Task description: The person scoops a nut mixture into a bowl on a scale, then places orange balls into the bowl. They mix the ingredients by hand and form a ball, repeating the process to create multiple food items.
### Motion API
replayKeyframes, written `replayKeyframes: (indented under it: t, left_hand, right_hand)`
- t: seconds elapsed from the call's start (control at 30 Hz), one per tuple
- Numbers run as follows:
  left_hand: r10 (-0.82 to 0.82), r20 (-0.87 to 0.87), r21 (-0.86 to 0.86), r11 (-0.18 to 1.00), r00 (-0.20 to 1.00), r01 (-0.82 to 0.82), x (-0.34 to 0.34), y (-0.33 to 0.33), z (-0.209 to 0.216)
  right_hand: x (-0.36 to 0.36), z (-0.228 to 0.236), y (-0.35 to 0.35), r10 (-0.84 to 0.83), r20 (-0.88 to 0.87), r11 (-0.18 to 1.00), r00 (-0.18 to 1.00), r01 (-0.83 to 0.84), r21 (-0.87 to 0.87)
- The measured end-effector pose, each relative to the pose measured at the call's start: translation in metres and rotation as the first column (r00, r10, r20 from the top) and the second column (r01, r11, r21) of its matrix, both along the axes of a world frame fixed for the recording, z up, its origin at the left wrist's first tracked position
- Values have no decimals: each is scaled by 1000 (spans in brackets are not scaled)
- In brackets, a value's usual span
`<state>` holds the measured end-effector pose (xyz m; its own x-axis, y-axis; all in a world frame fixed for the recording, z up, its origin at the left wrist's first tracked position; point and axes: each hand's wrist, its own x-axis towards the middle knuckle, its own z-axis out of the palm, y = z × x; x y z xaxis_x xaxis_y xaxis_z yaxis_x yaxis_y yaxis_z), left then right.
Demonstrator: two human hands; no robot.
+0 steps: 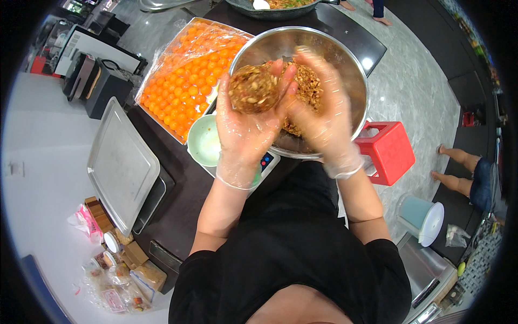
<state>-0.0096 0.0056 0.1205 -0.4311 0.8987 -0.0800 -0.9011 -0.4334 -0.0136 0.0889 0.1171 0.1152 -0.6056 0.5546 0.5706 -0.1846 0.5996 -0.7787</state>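
Observation:
My left hand (245,127), in a clear glove glistening with oil, cups a round brown ball of nut-and-seed mixture (253,90). Just to its right is my right hand (324,113), gloved too and blurred by motion; its fingers look apart and I see nothing in them. Both hands are above a large steel bowl (360,89). Loose brown nut mixture (307,89) lies in that bowl, partly hidden behind my right hand. A pale green bowl (204,141) sits on a kitchen scale (270,163) beside my left wrist.
Left of the steel bowl, a tray of orange balls (181,89) is partly covered by plastic film. A grey metal tray (121,162) lies at the table's left. Far off is a dark pan (275,12); a red stool (391,154) stands on the right. Other people's legs (458,170) show there.

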Motion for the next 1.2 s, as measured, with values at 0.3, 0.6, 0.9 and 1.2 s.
replayKeyframes:
  t: [0.3, 0.6, 0.9, 1.2]
  left_hand:
    - [-125, -489, -180, 983, 863, 40, -6, -10, 2]
    - [77, -571, -265, 925, 818, -273, 5, -2, -11]
    - [61, -580, -337, 890, 813, -307, 1, -11, -8]
    - [51, -570, -368, 877, 820, -310, -17, -45, -13]
  right_hand:
    - [-19, 2, 13, 402, 27, 915, 915, -400, -54]
    - [-32, -3, -14, 153, 1, 987, 988, -152, -53]
    - [-43, 1, -17, 267, 38, 953, 963, -258, -160]
    - [-64, -4, -31, 390, -75, 832, 918, -386, -398]
